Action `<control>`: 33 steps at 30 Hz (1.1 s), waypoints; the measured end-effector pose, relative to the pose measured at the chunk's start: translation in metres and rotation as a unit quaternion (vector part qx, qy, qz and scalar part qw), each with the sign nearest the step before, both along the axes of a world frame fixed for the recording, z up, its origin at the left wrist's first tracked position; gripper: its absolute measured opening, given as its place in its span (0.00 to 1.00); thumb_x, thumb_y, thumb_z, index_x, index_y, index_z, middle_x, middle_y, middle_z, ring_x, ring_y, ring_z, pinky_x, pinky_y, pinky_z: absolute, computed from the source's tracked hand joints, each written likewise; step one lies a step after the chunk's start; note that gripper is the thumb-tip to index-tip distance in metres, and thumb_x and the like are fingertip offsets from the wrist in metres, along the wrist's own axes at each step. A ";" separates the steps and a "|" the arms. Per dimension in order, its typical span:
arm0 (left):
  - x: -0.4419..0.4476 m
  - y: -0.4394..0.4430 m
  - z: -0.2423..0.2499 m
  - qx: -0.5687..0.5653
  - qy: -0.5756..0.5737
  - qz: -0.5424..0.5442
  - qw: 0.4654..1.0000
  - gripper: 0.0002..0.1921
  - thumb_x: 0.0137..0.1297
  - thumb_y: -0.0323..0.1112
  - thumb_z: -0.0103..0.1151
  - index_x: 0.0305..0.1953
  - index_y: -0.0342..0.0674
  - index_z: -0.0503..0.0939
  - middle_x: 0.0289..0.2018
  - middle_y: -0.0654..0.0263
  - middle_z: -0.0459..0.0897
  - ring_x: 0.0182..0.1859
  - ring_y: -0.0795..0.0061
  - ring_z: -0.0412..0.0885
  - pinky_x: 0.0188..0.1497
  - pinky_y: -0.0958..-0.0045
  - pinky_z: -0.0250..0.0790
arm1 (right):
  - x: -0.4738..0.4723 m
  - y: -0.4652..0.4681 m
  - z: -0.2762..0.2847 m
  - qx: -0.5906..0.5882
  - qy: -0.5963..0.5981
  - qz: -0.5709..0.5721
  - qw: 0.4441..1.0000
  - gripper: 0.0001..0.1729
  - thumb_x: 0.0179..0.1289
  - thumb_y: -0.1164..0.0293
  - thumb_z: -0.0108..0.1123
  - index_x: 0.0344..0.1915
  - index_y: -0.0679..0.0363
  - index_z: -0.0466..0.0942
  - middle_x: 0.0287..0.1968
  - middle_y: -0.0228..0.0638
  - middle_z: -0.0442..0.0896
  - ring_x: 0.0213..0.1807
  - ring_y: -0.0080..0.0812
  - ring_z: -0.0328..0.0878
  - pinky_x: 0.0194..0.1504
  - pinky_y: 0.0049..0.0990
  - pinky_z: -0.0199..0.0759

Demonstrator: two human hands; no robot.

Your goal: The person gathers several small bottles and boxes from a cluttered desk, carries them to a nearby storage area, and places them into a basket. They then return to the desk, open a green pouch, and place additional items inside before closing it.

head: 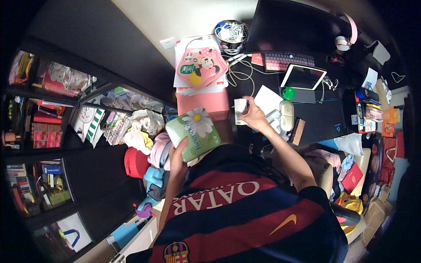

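My left hand [178, 154] grips the lower left edge of a green tin box [200, 144] with a white daisy on its lid, held in front of a pink box [203, 103]. Over the dark desk, my right hand [253, 115] has thumb and fingers around the right side of a small white box [240, 111]. Beside that hand lie a white card [268, 100] and a pale oval case [286, 115]. A pink cartoon pouch [202, 67] rests on papers on top of the pink box.
A tablet [304, 77] leans before a pink keyboard [288, 61] and a black monitor [299, 28]. A bin of white cables [232, 36] stands near the wall. Loose cables, a green lid [288, 93] and a brown block [298, 132] are on the desk. Dark shelves [70, 98] stand left.
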State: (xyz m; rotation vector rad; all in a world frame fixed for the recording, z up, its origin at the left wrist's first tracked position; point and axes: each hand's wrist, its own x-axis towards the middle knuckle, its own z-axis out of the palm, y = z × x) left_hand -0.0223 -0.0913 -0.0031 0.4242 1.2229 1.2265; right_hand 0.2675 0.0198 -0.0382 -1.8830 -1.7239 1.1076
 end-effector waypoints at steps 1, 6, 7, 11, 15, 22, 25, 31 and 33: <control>0.003 0.003 -0.003 -0.008 0.003 -0.013 1.000 0.23 0.65 0.38 0.57 0.57 0.31 0.69 0.48 0.60 0.78 0.46 0.68 0.79 0.47 0.69 0.72 | -0.012 -0.004 0.036 0.008 0.041 0.016 0.999 0.42 0.46 0.68 0.67 0.62 0.55 0.60 0.30 0.39 0.78 0.35 0.39 0.80 0.40 0.34 0.74; 0.028 0.019 0.000 0.008 -0.092 -0.053 0.994 0.20 0.69 0.38 0.55 0.56 0.32 0.70 0.50 0.61 0.79 0.49 0.71 0.78 0.53 0.69 0.70 | -0.065 -0.032 0.139 0.029 0.050 0.124 0.991 0.39 0.47 0.64 0.65 0.61 0.58 0.64 0.49 0.52 0.78 0.50 0.51 0.78 0.51 0.41 0.72; 0.031 0.020 0.001 0.010 -0.095 -0.065 0.993 0.21 0.69 0.38 0.55 0.57 0.32 0.69 0.50 0.60 0.78 0.49 0.71 0.78 0.53 0.68 0.70 | -0.071 -0.038 0.140 0.087 0.060 0.132 0.986 0.40 0.48 0.63 0.66 0.62 0.58 0.63 0.51 0.53 0.77 0.50 0.51 0.77 0.52 0.41 0.71; 0.038 0.021 -0.002 0.015 -0.132 -0.113 0.985 0.25 0.69 0.43 0.54 0.59 0.33 0.67 0.51 0.61 0.77 0.50 0.70 0.78 0.53 0.66 0.72 | -0.077 -0.048 0.133 0.169 0.126 0.162 0.964 0.41 0.55 0.62 0.65 0.66 0.59 0.59 0.51 0.54 0.76 0.50 0.52 0.76 0.50 0.40 0.72; 0.039 0.006 -0.005 -0.031 -0.192 -0.140 0.971 0.30 0.69 0.53 0.50 0.64 0.39 0.62 0.57 0.60 0.73 0.58 0.65 0.73 0.61 0.62 0.66 | -0.075 -0.060 0.139 0.107 0.049 0.218 0.969 0.38 0.61 0.67 0.58 0.69 0.57 0.55 0.42 0.53 0.77 0.43 0.54 0.77 0.45 0.42 0.71; 0.020 -0.007 -0.017 0.013 -0.246 -0.227 0.942 0.43 0.61 0.65 0.51 0.68 0.41 0.56 0.63 0.58 0.67 0.64 0.59 0.67 0.66 0.56 0.59 | -0.069 -0.078 0.148 0.153 0.102 0.242 0.953 0.34 0.61 0.65 0.56 0.67 0.53 0.59 0.39 0.48 0.81 0.34 0.48 0.81 0.35 0.43 0.74; 0.018 -0.013 -0.002 -0.015 -0.198 -0.227 0.953 0.46 0.56 0.65 0.58 0.67 0.40 0.55 0.63 0.58 0.67 0.63 0.59 0.67 0.65 0.57 0.60 | -0.066 -0.079 0.155 0.114 0.125 0.257 0.952 0.33 0.60 0.66 0.57 0.66 0.51 0.60 0.33 0.47 0.81 0.33 0.48 0.81 0.34 0.43 0.74; 0.014 -0.017 -0.001 0.029 -0.109 -0.335 0.935 0.48 0.56 0.69 0.51 0.70 0.44 0.51 0.65 0.56 0.62 0.66 0.56 0.63 0.67 0.54 0.57 | -0.056 -0.088 0.153 0.092 0.140 0.273 0.947 0.33 0.58 0.64 0.59 0.64 0.49 0.62 0.28 0.45 0.81 0.31 0.49 0.81 0.33 0.43 0.73; 0.020 -0.016 0.003 0.027 -0.110 -0.338 0.934 0.48 0.56 0.69 0.51 0.70 0.44 0.51 0.65 0.56 0.63 0.66 0.56 0.64 0.66 0.54 0.58 | -0.052 -0.090 0.156 0.088 0.152 0.267 0.948 0.34 0.58 0.64 0.59 0.65 0.49 0.61 0.28 0.44 0.81 0.32 0.48 0.81 0.34 0.43 0.73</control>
